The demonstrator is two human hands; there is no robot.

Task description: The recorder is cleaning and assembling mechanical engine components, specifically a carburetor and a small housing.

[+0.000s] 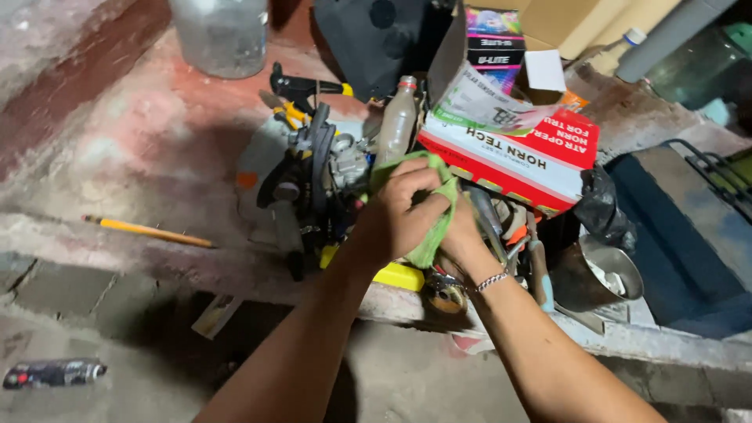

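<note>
Both forearms cross cluttered concrete ledge [157,258]; left hand [399,215] and right hand [458,235] grips clamped on green cloth [435,235], bottle [397,121] just above.

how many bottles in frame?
3: a brown bottle upright behind the hands, a white-capped one lying top right, a dark one lying bottom left. The clutter may hide more.

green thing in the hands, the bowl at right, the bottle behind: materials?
Green cloth: soft woven fabric, matte; it bunches and folds between the left hand and right hand. Bowl: looks like bare steel, dull shine on its rim. Bottle: likely clear plastic, cloudy, red cap.
</note>
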